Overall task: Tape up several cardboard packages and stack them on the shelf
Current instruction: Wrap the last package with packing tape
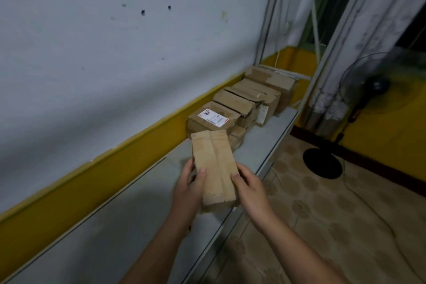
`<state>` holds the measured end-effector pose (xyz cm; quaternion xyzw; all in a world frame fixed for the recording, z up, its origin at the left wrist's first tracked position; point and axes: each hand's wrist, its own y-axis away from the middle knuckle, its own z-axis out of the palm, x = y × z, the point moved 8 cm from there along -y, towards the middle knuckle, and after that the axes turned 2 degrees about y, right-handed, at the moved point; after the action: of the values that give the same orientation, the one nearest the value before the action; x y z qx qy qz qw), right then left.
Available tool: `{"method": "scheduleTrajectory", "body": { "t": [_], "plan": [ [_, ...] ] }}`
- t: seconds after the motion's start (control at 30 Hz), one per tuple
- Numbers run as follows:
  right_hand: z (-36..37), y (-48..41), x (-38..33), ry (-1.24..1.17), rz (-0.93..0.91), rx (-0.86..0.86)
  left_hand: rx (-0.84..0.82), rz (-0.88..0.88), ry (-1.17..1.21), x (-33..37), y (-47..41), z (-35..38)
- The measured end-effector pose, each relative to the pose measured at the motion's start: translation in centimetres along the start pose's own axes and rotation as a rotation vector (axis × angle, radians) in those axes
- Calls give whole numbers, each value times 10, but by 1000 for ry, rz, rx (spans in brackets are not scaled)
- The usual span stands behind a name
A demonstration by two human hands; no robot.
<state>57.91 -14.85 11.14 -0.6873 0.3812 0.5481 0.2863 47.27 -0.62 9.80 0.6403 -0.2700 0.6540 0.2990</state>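
Both hands are gripping the cardboard package (214,168): our left hand (187,189) and right hand (250,188) are clamping its long sides, thumbs on top, above the shelf's (129,221) front edge. We are judging it best to keep it level and slide it against the labelled box (211,120), ends aligned.

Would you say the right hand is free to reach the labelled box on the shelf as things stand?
Probably not yet: the right hand and left hand both hold a cardboard package, which lies between them and the labelled box.
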Motion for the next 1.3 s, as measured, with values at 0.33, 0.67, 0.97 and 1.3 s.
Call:
{"method": "scheduleTrajectory", "body": {
  "t": [0.33, 0.67, 0.97, 1.3],
  "plan": [
    [-100, -116, 18, 0, -57, -119, 120, 74, -91, 9, -76, 115],
    [-40, -192, 24, 59, -165, -481, 472, 21, -46, -5, -100, 85],
    [51, -233, 58, 319, -181, -583, 634, -73, 0, -72, -145, 21],
    [102, -256, 111, 786, -210, -740, 568, -154, 38, -138, -193, 13]
  ]
}}
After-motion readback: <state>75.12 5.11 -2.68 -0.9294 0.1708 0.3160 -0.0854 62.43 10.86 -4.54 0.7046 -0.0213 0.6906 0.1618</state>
